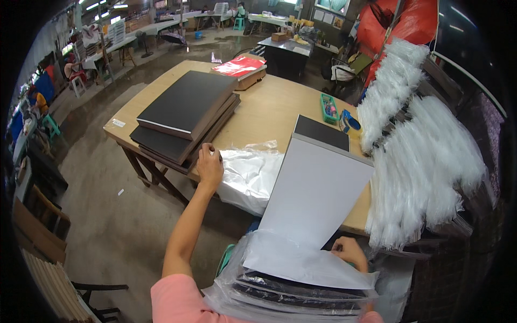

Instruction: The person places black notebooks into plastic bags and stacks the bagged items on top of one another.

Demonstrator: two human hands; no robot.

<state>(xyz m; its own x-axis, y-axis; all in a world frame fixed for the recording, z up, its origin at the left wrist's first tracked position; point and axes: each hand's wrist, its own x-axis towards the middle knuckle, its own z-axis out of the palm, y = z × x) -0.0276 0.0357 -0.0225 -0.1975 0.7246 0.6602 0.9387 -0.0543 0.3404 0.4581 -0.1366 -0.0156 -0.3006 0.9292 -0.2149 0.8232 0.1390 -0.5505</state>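
1. At centre frame, the person's left hand [209,164] rests knuckles-up on the edge of a crumpled clear plastic bag [249,175] lying on the wooden worktable [269,107]. The fingers curl down onto the film, but whether they pinch it cannot be told from this angle.

2. At lower right, the right hand [350,252] sits behind a large white-backed rigid board [315,194] that leans upright; the fingers are mostly hidden, so the grip can only be judged as a light hold at the lower edge.

3. The board's bottom sits at the mouth of a clear plastic sleeve on a stack of bagged black boards [299,293] at the lower edge of the frame.

4. Risk: held at one edge only, the tall board could tip or flex toward the hanging bundles of clear plastic bags [420,161] at the right.

5. Risk: a board corner may snag or tear the thin film.

6. Risk: the loose bag near the table edge could slide off, dragged by the left hand, just beside the pile of black flat boards [186,110] at upper left.
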